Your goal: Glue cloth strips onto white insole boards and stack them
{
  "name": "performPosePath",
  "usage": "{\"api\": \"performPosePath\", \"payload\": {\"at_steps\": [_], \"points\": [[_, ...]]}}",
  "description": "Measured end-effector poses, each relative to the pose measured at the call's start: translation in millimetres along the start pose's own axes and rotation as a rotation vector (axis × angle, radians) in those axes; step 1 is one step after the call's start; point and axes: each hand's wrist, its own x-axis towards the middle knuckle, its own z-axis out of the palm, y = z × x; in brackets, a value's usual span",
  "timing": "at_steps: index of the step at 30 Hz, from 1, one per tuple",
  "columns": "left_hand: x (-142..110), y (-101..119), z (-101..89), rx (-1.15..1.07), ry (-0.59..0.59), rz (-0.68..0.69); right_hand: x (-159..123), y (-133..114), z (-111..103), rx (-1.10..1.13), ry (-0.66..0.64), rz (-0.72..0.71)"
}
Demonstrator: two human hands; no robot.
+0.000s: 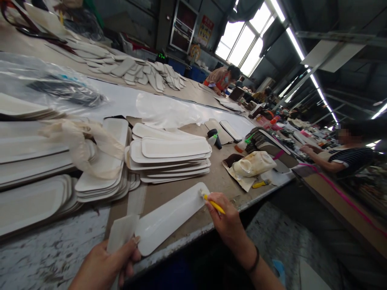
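A long white panel with rounded corners (172, 217) lies at the bench's front edge. My right hand (225, 217) grips a small yellow-handled brush (215, 204), its bristles touching the panel's far end. My left hand (113, 259) pinches a pale, flat strip (121, 233) between thumb and fingers, right beside the panel's near end. Whether the left fingers also touch the panel, I cannot tell. Just behind it stands a stack of similar white panels (173, 148).
More panel stacks (33, 201) fill the left side, with a crumpled cream cloth (105, 147) on one. A glue-stained white container (254, 164) and another yellow-handled tool (260, 184) lie to the right. Co-workers (222, 78) sit along the benches.
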Motion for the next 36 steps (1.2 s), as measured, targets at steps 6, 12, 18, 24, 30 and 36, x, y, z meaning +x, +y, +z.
{"api": "performPosePath", "payload": {"at_steps": [6, 12, 18, 24, 30, 36], "points": [[-2, 4, 2.1, -0.018, -0.011, 0.010, -18, -65, 28, 0.324, -0.156, 0.035], [-10, 17, 1.1, -0.034, -0.029, 0.023, -14, -87, 34, 0.631, -0.111, 0.375], [-18, 34, -2.3, -0.060, -0.055, -0.030, -5, -70, 40, 0.658, -0.110, 0.572], [-19, 33, -1.7, -0.076, -0.057, -0.038, -5, -75, 36, 0.533, -0.109, 0.494], [-18, 35, -1.2, -0.074, -0.045, -0.048, -8, -56, 31, 0.349, -0.078, 0.401], [-19, 34, -0.2, -0.061, -0.031, -0.047, -8, -56, 24, 0.283, -0.056, 0.358]]}}
